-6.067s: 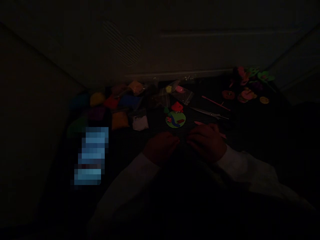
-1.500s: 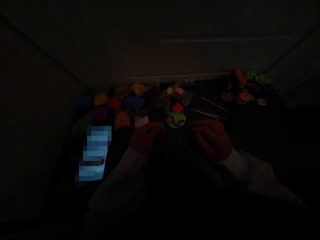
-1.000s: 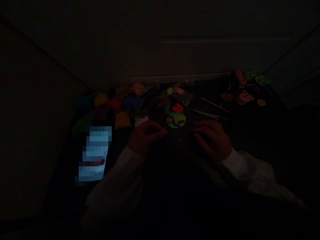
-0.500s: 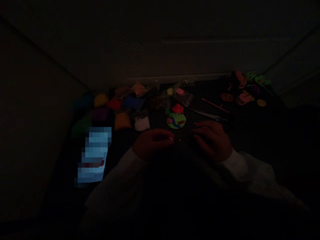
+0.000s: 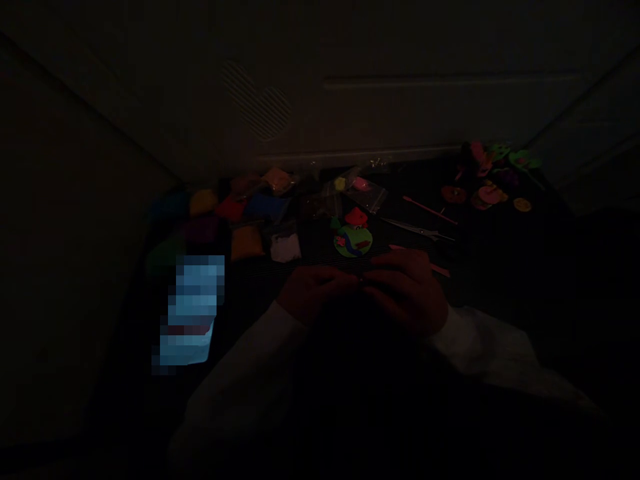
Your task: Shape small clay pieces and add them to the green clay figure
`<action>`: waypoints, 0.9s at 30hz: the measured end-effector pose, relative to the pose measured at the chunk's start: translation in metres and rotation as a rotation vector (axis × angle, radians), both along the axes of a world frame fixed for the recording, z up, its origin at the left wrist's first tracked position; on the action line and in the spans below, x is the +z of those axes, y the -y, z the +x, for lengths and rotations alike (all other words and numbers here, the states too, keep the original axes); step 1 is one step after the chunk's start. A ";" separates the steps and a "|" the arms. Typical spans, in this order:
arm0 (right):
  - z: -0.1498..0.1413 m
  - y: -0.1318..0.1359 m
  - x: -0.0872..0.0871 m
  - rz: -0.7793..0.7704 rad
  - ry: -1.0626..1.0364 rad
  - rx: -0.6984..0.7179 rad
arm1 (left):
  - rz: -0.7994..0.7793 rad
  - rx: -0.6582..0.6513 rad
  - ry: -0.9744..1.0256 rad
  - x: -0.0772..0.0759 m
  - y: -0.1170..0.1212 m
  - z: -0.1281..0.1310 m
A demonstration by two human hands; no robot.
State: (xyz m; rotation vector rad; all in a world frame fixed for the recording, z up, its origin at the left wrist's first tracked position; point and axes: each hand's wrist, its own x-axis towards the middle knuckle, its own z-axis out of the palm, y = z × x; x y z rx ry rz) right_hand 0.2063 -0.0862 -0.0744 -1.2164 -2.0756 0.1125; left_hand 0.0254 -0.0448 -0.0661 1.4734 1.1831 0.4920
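The light is very dim. My left hand (image 5: 317,288) is closed, its thumb and fingers pinched together. Close to its right, my right hand (image 5: 407,288) also has its fingers drawn together, and the fingertips of both hands meet. A tiny pale speck shows between them, too small and dark to name. Just beyond my hands lies a round green clay scene (image 5: 361,238) with a red mushroom-like cap (image 5: 357,216), a blue stream and a small pink figure. A pink modelling tool (image 5: 441,270) lies partly hidden behind my right hand.
Bags of coloured clay, including an orange one (image 5: 247,243) and a white one (image 5: 285,247), lie at the left. Scissors (image 5: 417,229) and a thin pink stick (image 5: 429,209) lie right of the scene. A lit phone (image 5: 193,313) is front left; clay figures (image 5: 489,196) stand back right.
My right hand has moved left and closed in to meet my left hand, which shifted slightly right. The small pink piece seen in my left fingertips is now hidden. The pink modelling tool shows more.
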 end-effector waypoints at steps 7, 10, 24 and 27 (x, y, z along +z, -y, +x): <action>-0.010 0.002 0.001 0.014 -0.006 -0.036 | -0.012 -0.039 0.061 -0.002 0.004 0.003; -0.009 0.001 0.002 0.013 -0.011 -0.037 | 0.014 -0.039 0.072 -0.001 0.004 0.003; -0.008 0.003 0.000 0.071 -0.001 -0.009 | -0.017 -0.076 0.044 0.000 0.001 -0.001; -0.005 0.002 0.003 0.061 -0.031 -0.002 | -0.049 -0.078 0.042 0.000 0.001 0.000</action>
